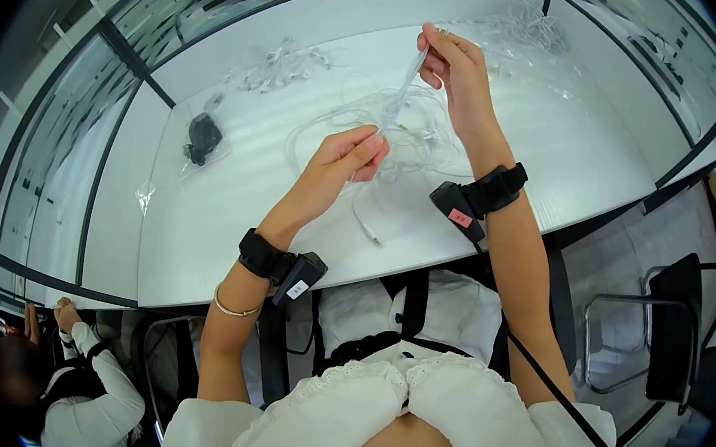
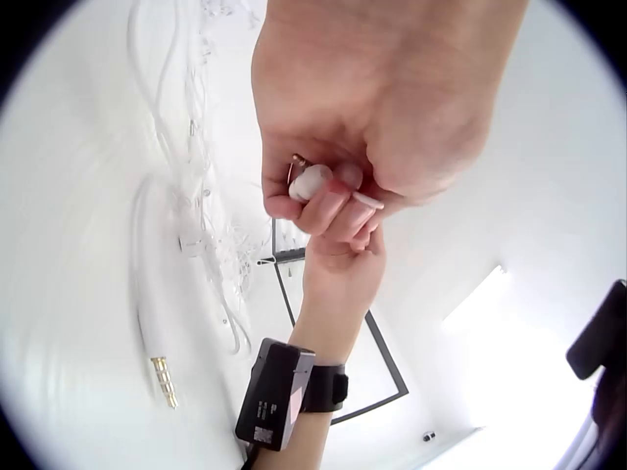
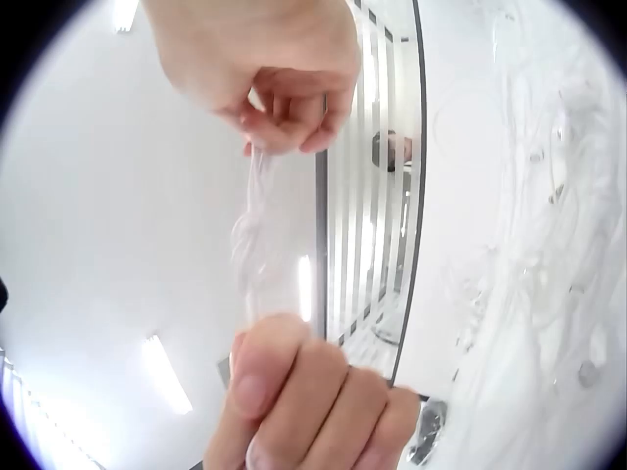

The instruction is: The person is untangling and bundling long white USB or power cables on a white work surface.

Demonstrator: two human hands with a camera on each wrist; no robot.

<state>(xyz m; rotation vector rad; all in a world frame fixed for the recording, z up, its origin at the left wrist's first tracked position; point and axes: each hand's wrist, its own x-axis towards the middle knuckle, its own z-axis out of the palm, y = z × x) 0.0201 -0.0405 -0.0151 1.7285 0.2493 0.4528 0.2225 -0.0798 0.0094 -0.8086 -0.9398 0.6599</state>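
Observation:
A bundle of thin white cable (image 1: 406, 82) is stretched between the two hands above the table. The left hand (image 1: 348, 160) grips its lower end with curled fingers; in the left wrist view a white earbud (image 2: 312, 183) pokes out between the fingers of that hand (image 2: 372, 117). Higher and to the right, the right hand (image 1: 459, 74) pinches the upper end between thumb and fingers. The right wrist view shows the strands (image 3: 255, 225) hanging from the right hand (image 3: 269, 83) down to the left fist (image 3: 313, 401). A gold-tipped plug (image 2: 165, 380) lies on the table.
Loose white cables (image 1: 422, 143) lie beneath the hands. A pile of small white parts (image 1: 282, 68) is at the back left, more coiled cable (image 1: 528, 26) at the back right. A black item in a clear bag (image 1: 203, 135) lies left. Another person (image 1: 91, 396) sits at lower left.

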